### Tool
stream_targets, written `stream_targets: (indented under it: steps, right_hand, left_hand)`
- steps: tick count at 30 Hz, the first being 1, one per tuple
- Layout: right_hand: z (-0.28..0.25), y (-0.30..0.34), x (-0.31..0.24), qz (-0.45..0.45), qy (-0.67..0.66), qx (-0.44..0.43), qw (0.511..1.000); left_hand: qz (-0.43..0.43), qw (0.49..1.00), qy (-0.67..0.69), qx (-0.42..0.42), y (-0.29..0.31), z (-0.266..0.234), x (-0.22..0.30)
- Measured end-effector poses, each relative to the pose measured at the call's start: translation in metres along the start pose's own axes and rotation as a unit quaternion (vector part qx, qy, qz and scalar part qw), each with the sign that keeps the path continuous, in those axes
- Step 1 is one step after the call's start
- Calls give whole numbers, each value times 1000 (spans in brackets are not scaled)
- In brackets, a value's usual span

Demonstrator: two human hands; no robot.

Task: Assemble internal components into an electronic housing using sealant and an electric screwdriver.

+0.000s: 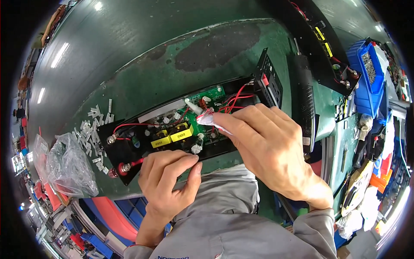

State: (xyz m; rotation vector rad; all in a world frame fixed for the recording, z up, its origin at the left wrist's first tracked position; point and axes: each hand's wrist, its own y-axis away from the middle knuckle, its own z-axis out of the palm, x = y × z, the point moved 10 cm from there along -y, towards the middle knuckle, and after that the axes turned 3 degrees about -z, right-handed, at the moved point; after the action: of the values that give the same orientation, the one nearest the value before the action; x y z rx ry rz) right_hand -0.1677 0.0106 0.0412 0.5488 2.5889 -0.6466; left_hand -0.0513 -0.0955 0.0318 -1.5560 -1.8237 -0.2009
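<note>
Right hand [274, 144] pinches squeeze tube [206, 119] right of yellow transformers [181, 134], nozzle [194, 106] slanting far-left; left hand [170, 181] transformers' near side, thumb and forefinger parted.

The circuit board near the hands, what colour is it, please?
The circuit board is green; head view.

So you've got a long black case [118, 154] lying open-side up and slanted on the bench [142, 88], left end closer to you. Inside there's a green circuit board [211, 93] with two yellow-wrapped blocks [181, 134] side by side, some roundish white bits and loose red wires [235, 97]. A slotted black panel [274, 88] stands at the right end. Your other piece is a crumpled whitish tube [207, 119], pinched in your right hand [271, 146], its pale tapered nozzle [194, 107] pointing up-left over the board.
</note>
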Motion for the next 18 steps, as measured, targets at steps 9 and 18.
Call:
stream_targets:
  steps: [9, 18]
  right_hand:
    - [-1, -5, -6, -30, 73, 7, 997]
    - [1, -6, -7, -37, 83, -12, 996]
  left_hand:
    - [5, 1000, -7, 6, -1, -1, 0]
    - [6, 1000, -4, 13, -1, 0, 0]
